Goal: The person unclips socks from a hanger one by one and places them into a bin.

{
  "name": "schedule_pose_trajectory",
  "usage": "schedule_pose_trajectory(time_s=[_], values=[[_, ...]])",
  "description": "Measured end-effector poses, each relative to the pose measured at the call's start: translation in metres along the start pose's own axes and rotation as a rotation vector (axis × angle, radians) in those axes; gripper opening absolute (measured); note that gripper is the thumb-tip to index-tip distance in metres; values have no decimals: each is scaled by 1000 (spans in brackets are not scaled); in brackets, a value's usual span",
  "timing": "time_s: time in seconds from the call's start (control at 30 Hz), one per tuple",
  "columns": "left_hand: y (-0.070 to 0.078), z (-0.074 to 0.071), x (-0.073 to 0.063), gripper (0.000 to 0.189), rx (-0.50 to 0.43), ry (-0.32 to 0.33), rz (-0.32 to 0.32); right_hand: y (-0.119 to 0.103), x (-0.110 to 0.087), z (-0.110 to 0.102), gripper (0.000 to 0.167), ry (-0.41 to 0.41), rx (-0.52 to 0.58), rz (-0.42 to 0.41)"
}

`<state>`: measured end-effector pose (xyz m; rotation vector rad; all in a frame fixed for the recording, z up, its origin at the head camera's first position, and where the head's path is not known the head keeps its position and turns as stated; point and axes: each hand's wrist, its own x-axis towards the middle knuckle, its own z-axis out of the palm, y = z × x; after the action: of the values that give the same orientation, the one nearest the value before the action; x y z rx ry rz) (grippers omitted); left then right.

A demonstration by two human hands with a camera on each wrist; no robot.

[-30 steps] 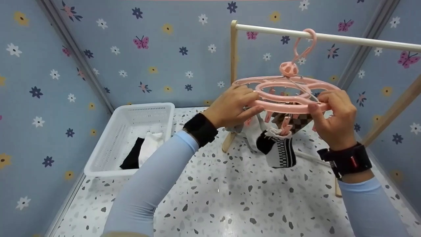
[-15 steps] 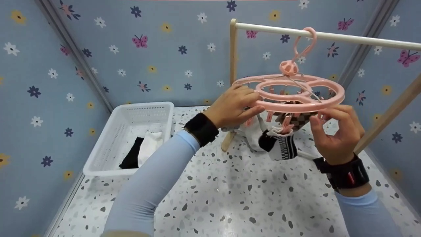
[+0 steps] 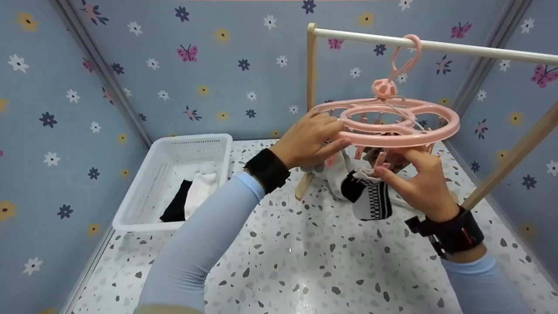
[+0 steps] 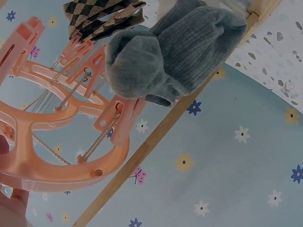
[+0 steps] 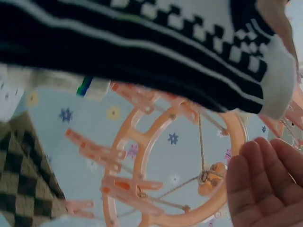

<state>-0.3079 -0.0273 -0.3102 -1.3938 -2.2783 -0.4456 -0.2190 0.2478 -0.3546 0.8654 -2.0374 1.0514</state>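
A round pink clip hanger hangs by its hook from a white rod. My left hand grips the near left of its ring. Below the ring a black-and-white sock dangles from a pink clip. Beside that sock's cuff is my right hand, thumb close to the cuff, other fingers reaching under the ring; in the right wrist view those fingers look nearly straight and apart from the sock. A grey ribbed sock and a brown checkered sock also hang there.
A white basket on the speckled floor at left holds a black sock and a white sock. The white rod spans wooden posts. Flowered walls stand close behind and at both sides.
My right hand has let go of the ring's right side and moved down and left to the black-and-white sock's cuff. My left hand has stayed on the ring.
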Motion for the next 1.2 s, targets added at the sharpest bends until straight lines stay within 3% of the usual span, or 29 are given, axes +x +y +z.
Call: schedule_pose_trajectory(time_s=[0.13, 0.27, 0.47, 0.8, 0.97, 1.2], values=[[0, 0, 0, 33, -3, -8, -10, 1, 3, -2, 38, -113, 93, 108], [1, 1, 0, 33, -7, -22, -16, 2, 1, -2, 34, -105, 116, 169], [1, 3, 0, 33, 1, -40, -25, 2, 0, -1, 21, -72, 106, 139], [2, 4, -6, 42, -39, -50, -65, 0, 2, 1, 22, -94, 111, 55], [3, 8, -12, 36, -54, -10, -65, 0, 0, 2, 23, -109, 110, 48], [6, 16, -23, 34, -82, 120, -75, -3, -1, 4, 23, -121, 124, 67]])
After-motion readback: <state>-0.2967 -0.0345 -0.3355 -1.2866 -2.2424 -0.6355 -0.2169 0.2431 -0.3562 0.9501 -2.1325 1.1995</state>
